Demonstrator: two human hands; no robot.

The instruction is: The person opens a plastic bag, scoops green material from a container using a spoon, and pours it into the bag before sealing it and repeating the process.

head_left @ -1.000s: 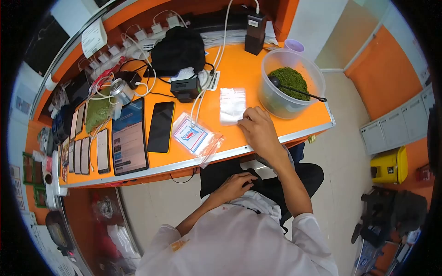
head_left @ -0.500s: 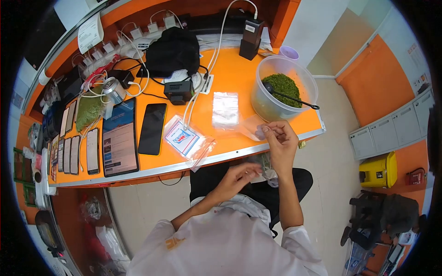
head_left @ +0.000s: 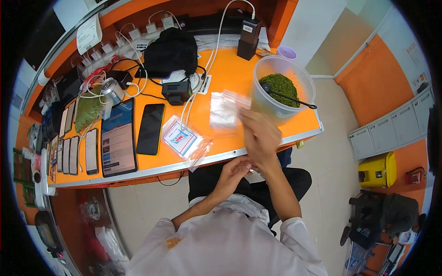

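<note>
My right hand is blurred over the table's front edge, its fingertips at a small clear plastic bag, which they seem to pinch. That bag overlaps a pile of clear plastic bags lying on the orange table. Below the table edge, over my lap, is my left hand. Its fingers are drawn together close to my right wrist, and whatever they hold is hidden. Behind my right hand stands a translucent tub of chopped green leaf, with a black long-handled spoon in it.
A bag with a printed label lies left of the pile, partly over the metal table edge. Beyond it are a phone, a tablet, several more phones, cables and a can. A black power bank-like block stands at the back.
My right hand has swung left with the clear bag, bringing it over the pile. My left hand has moved slightly up and right, and its fingers have come together.
</note>
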